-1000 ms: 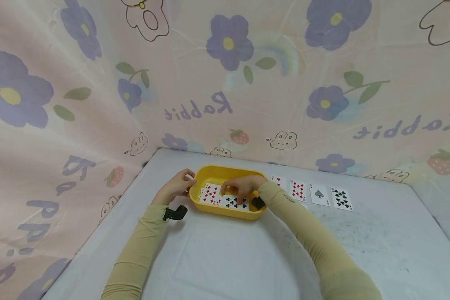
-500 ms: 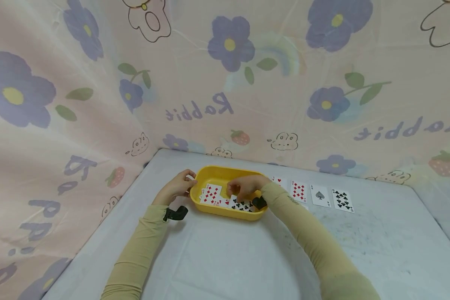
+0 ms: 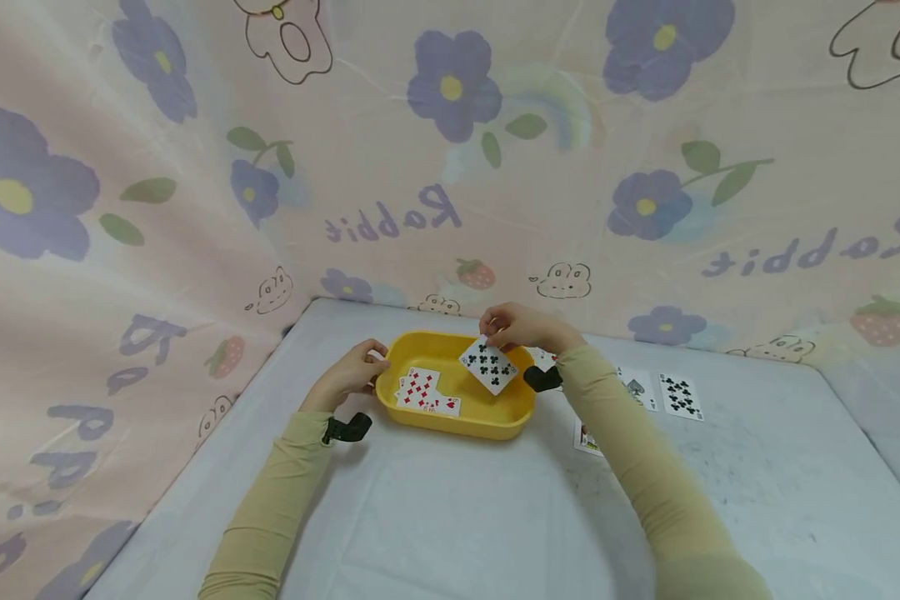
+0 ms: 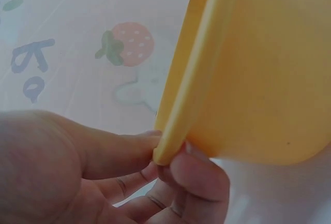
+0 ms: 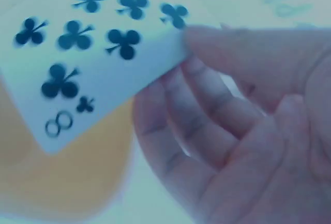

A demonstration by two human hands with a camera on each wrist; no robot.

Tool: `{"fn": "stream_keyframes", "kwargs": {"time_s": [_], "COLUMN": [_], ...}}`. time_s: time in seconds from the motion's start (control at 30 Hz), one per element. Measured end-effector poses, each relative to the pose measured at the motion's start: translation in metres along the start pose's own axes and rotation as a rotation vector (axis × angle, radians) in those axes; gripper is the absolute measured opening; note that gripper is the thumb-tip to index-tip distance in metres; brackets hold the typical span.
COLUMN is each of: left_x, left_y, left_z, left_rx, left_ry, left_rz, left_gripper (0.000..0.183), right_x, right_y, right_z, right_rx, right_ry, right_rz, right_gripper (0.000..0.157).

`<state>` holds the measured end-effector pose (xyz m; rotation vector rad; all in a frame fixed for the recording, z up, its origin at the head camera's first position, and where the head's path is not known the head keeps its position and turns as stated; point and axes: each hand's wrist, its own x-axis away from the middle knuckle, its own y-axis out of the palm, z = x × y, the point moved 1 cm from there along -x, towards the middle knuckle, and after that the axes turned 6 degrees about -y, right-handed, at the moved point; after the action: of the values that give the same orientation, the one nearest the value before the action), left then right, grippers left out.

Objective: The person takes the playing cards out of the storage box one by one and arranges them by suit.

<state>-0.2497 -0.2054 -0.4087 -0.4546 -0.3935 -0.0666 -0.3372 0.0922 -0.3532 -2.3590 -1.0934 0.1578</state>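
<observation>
At left, pinches the rim of the yellow tray (image 3: 495,429) between thumb and curled fingers of the left hand (image 3: 345,375), same as half a second ago, likely to steady it; leaves a diamonds card (image 3: 420,385) face up in the tray's left part, overlapping a hearts card (image 3: 450,407); farther right, grasps the eight of clubs (image 3: 489,365) near one edge with the right hand (image 3: 528,327), thumb over its face and fingers behind; holds it tilted over the tray's right part, higher than half a second ago, thus separate from the cards lying below; past that, on the white table (image 3: 435,517), shows a second hearts card (image 3: 546,358) and a picture card (image 3: 587,440), both partly hidden, then a spade card (image 3: 636,390) and another clubs card (image 3: 681,394), face up; cannot tell what else lies behind the right sleeve (image 3: 615,433).
</observation>
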Motion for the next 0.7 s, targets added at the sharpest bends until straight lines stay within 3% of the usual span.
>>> {"fn": "stream_keyframes", "kwargs": {"time_s": [0.17, 0.43, 0.7], "left_x": [-0.001, -0.003, -0.003], "left_y": [0.002, 0.002, 0.002], "left_z": [0.001, 0.001, -0.001], "left_rx": [0.008, -0.004, 0.001], "left_ry": [0.006, 0.008, 0.007], "left_rz": [0.001, 0.007, -0.003], "left_gripper": [0.024, 0.024, 0.024], "right_x": [0.030, 0.087, 0.157], "right_y": [-0.026, -0.049, -0.053], "right_z": [-0.003, 0.016, 0.053], "right_rx": [-0.090, -0.205, -0.252], "right_ry": [-0.044, -0.042, 0.028], "right_rz": [0.145, 0.376, 0.464], "right_gripper": [0.020, 0.024, 0.028]}}
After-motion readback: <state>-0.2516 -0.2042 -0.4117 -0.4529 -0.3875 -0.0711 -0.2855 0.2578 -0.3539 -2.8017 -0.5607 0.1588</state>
